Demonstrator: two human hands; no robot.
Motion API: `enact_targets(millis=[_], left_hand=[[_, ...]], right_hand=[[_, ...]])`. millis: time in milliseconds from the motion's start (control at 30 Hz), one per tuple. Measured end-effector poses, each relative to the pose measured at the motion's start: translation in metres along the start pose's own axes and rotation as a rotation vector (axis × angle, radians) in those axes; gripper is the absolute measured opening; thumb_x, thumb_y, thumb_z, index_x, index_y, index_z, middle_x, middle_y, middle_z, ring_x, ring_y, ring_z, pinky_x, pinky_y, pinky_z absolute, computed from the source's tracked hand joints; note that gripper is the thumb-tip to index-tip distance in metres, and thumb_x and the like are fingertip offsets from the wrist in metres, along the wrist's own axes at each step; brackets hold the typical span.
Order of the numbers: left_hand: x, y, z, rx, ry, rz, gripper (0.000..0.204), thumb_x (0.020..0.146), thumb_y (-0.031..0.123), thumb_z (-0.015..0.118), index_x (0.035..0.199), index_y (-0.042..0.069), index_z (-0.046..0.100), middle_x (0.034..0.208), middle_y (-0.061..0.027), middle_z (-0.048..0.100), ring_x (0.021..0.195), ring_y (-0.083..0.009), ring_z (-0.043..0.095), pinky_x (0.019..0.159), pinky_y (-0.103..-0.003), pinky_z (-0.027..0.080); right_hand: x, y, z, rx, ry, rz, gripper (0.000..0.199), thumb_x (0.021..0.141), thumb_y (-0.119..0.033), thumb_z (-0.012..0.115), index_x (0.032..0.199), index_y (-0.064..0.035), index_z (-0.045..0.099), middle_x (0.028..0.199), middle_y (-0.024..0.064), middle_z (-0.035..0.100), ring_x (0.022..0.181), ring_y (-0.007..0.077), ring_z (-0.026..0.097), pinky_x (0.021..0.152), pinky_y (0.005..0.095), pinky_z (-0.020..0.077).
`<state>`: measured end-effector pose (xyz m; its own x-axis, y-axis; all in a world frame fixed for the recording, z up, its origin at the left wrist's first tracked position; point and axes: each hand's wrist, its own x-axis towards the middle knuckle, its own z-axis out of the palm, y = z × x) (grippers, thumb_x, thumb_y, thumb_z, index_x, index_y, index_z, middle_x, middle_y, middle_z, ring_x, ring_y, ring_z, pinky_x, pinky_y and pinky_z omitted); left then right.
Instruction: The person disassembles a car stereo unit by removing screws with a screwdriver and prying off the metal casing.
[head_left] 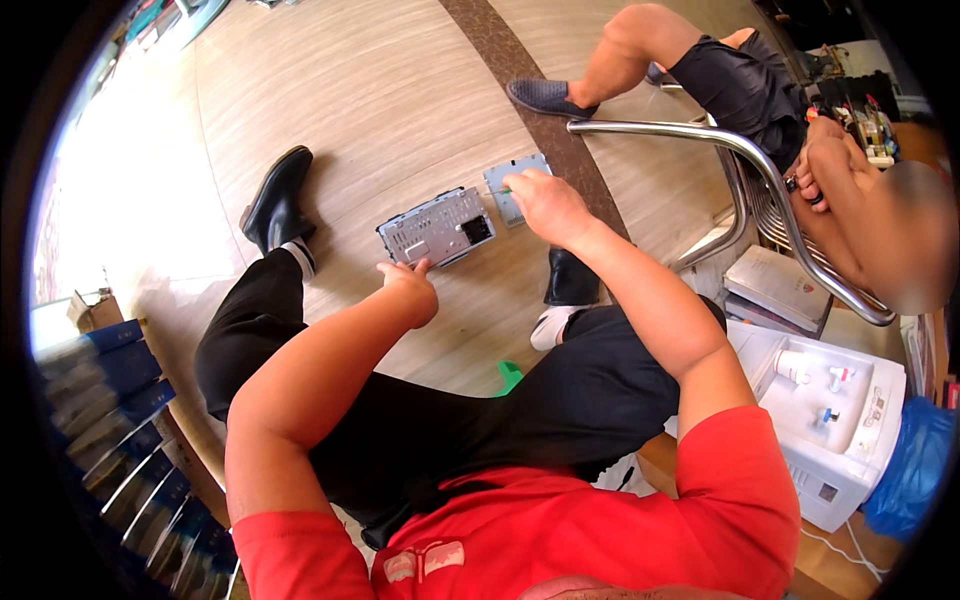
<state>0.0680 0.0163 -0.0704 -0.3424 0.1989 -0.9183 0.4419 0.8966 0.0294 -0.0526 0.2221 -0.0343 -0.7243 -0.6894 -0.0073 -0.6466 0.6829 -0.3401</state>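
My left hand (408, 288) grips the lower edge of a silver metal car stereo (435, 228), its thumb and fingers at the near side. The stereo is tilted up above the floor, showing a slotted metal face with a black connector socket at its right end. To its right, my right hand (548, 207) is closed, with what looks like a slim screwdriver (506, 190) with a bit of green showing at the fingertips. Most of that tool is hidden by the hand. A flat grey metal cover plate (530, 163) lies beyond and under my right fingers.
A green object (509, 377) shows between my legs. A person sits on a chrome-framed chair (740, 140) at the right. Nearer are stacked boxes (775, 285) and a white water dispenser (850, 400). Shelves of blue boxes (120, 380) stand left.
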Motion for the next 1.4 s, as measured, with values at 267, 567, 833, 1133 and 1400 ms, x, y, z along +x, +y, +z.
enact_targets(millis=[267,567,833,1133,1400], left_hand=[[0.002,-0.005,0.003,-0.016,-0.014,-0.008,0.074,0.085,0.026,0.067,0.149,0.015,0.033,0.161,-0.0019,0.004,0.142,-0.0360,0.026,0.101,-0.064,0.031],[0.001,-0.006,0.004,-0.035,0.074,0.031,0.057,0.084,0.020,0.065,0.138,0.009,0.050,0.161,-0.0074,0.011,0.134,-0.0362,0.038,0.098,-0.062,0.036],[-0.002,-0.006,0.001,-0.026,0.013,0.024,0.069,0.086,0.026,0.065,0.147,0.012,0.036,0.161,-0.0056,0.006,0.141,-0.0379,0.027,0.101,-0.065,0.032],[0.001,-0.004,0.001,-0.018,-0.009,0.006,0.071,0.086,0.027,0.066,0.149,0.014,0.034,0.161,-0.0034,0.006,0.141,-0.0374,0.027,0.101,-0.063,0.033],[0.001,-0.004,0.002,-0.008,-0.007,-0.013,0.080,0.084,0.031,0.068,0.151,0.016,0.028,0.161,-0.0020,0.005,0.141,-0.0342,0.029,0.102,-0.062,0.033]], right_hand=[[0.010,-0.001,0.013,0.026,0.004,-0.011,0.015,0.088,-0.008,0.057,0.103,-0.0081,0.058,0.091,0.0154,0.061,0.085,0.0385,0.061,0.072,0.0455,0.0503],[0.009,0.000,0.012,-0.050,-0.039,-0.056,0.017,0.085,-0.002,0.052,0.100,-0.0074,0.057,0.090,0.0149,0.058,0.086,0.0364,0.061,0.071,0.0438,0.0516],[0.008,-0.015,0.006,-0.175,-0.148,-0.128,0.022,0.080,0.000,0.052,0.100,-0.0084,0.058,0.093,0.0112,0.056,0.090,0.0321,0.060,0.072,0.0411,0.0522],[0.012,-0.011,0.014,-0.144,-0.045,-0.013,0.011,0.088,-0.013,0.053,0.086,-0.0034,0.055,0.084,0.0181,0.063,0.079,0.0354,0.066,0.068,0.0444,0.0538],[0.020,-0.015,0.011,-0.014,-0.058,0.032,0.015,0.091,-0.017,0.058,0.098,-0.0032,0.058,0.086,0.0194,0.064,0.083,0.0398,0.062,0.070,0.0471,0.0505]])
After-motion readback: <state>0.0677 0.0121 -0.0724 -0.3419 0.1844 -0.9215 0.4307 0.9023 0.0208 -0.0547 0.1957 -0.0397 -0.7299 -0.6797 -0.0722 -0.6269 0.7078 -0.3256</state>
